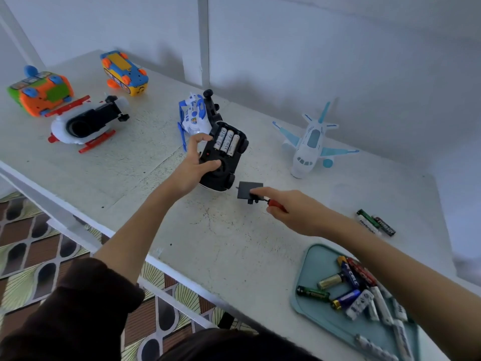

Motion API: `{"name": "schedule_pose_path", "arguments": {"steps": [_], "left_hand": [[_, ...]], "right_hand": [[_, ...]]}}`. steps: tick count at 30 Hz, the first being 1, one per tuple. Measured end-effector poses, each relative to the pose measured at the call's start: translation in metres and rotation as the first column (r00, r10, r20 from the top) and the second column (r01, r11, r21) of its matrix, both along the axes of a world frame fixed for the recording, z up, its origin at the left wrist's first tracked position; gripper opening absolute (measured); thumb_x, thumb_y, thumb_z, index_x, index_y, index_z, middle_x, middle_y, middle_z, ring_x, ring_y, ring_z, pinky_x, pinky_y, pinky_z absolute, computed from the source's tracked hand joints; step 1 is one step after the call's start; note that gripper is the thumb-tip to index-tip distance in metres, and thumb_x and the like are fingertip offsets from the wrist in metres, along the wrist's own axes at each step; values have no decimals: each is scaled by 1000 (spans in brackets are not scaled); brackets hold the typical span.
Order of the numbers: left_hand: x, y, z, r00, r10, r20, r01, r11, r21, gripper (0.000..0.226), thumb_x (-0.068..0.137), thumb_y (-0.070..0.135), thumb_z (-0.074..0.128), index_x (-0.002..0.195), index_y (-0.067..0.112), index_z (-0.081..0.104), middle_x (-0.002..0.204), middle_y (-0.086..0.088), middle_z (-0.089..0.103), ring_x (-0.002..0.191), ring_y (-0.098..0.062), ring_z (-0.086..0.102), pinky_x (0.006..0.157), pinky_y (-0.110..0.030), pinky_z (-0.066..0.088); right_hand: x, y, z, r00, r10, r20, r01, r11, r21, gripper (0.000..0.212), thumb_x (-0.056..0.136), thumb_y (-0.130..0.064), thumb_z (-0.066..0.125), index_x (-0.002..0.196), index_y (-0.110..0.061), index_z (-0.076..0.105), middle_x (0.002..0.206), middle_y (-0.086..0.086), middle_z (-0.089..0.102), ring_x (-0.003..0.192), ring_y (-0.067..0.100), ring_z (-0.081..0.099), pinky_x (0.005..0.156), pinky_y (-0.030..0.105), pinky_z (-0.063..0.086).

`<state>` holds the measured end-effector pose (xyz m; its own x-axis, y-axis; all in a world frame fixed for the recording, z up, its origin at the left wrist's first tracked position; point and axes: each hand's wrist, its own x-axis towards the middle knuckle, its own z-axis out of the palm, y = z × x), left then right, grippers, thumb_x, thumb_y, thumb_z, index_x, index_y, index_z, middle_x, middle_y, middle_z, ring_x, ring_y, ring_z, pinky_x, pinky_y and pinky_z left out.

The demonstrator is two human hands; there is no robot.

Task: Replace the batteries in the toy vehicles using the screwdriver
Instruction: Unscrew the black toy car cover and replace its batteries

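- White walls are backing a white table [234,256] in the head view, with patterned flooring showing below its near edge.
- Left hand [194,162] is gripping an upturned black toy car [223,157], tilted above the table; its battery bay is lying open with three white batteries [227,141] seated inside.
- Right hand [283,207] is clutching a red-handled screwdriver [276,204] while its index finger is touching the detached black cover [249,192], which seems to be resting on the table just beside the car.
- Teal tray [307,303] at near right is holding a heap of mixed batteries; a few loose cells [376,223] are lying farther back.
- White-and-blue airplane [311,142], blue-white helicopter [194,117], red-white helicopter [86,123], orange-green vehicle [41,91] and yellow-blue vehicle [125,72] are waiting around.
- Judged progress: this car is unscrewed; whether its cells are old or new cannot be told; closing and the other toys probably remain.
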<state>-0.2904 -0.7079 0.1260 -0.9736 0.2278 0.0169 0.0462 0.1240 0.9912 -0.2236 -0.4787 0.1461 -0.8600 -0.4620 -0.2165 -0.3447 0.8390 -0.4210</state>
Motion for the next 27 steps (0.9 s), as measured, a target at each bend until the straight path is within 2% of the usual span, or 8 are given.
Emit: {"name": "schedule_pose_path", "arguments": {"steps": [5, 8, 11, 14, 17, 20, 23, 27], "left_hand": [[5, 8, -2, 999, -37, -6, 37, 999, 4, 42, 95, -1, 49, 118, 28, 29, 98, -5, 61, 73, -8, 67, 73, -24, 56], [5, 11, -1, 997, -67, -22, 67, 998, -23, 44, 95, 0, 50, 118, 30, 29, 101, 1, 59, 76, -3, 67, 78, -24, 56], [6, 15, 1, 993, -101, -60, 96, 992, -78, 45, 94, 0, 51, 120, 29, 29, 103, 7, 56, 78, 7, 62, 83, -24, 54], [6, 21, 3, 986, -148, -76, 139, 984, -111, 47, 94, 2, 53, 118, 35, 30, 105, 10, 53, 91, -1, 60, 89, -28, 51], [6, 28, 8, 976, -204, -81, 198, 977, -80, 49, 94, 2, 53, 113, 42, 32, 109, 7, 56, 95, -11, 62, 86, -29, 53], [5, 39, 15, 961, -250, -115, 244, 968, -59, 50, 94, 1, 53, 112, 43, 33, 112, 4, 55, 96, -12, 63, 88, -33, 54], [5, 54, 25, 949, -282, -143, 279, 959, -42, 50, 93, -1, 52, 112, 41, 32, 109, -1, 55, 93, -14, 62, 88, -34, 55], [5, 75, 35, 930, -310, -198, 310, 950, -32, 50, 94, -1, 52, 113, 40, 30, 104, 1, 53, 90, -15, 61, 86, -33, 54]], "right_hand": [[5, -4, 2, 982, 22, 187, -37, 997, 75, 53, 98, -21, 40, 144, -34, 20, 67, -7, 40, 59, 9, 39, 61, 24, 33], [9, 2, 16, 957, 12, 291, -46, 993, 110, 58, 96, -25, 48, 144, -32, 17, 83, -11, 47, 66, 2, 45, 67, 19, 39], [13, 11, 30, 920, -54, 388, -1, 990, 139, 54, 93, -26, 54, 139, -27, 26, 99, 1, 58, 68, 10, 52, 68, 28, 51], [16, 18, 42, 920, -62, 386, -15, 981, 193, 30, 91, -26, 56, 118, -16, 49, 81, 2, 60, 58, 11, 47, 48, 18, 43], [18, 32, 57, 942, -104, 319, 51, 984, 170, 15, 91, -26, 56, 102, -15, 57, 71, 0, 60, 55, 10, 47, 47, 18, 41], [18, 48, 70, 978, -190, 89, 187, 981, 49, 10, 91, -23, 55, 97, -17, 61, 70, -4, 61, 58, 6, 53, 62, 24, 47], [16, 59, 75, 907, -363, -214, 341, 931, -134, 12, 90, -17, 54, 95, -12, 64, 76, -4, 60, 63, 4, 53, 70, 26, 45], [21, 65, 73, 857, -435, -276, 390, 898, -203, 10, 89, -13, 55, 91, -10, 64, 73, -8, 57, 61, 1, 49, 65, 20, 41]]}}
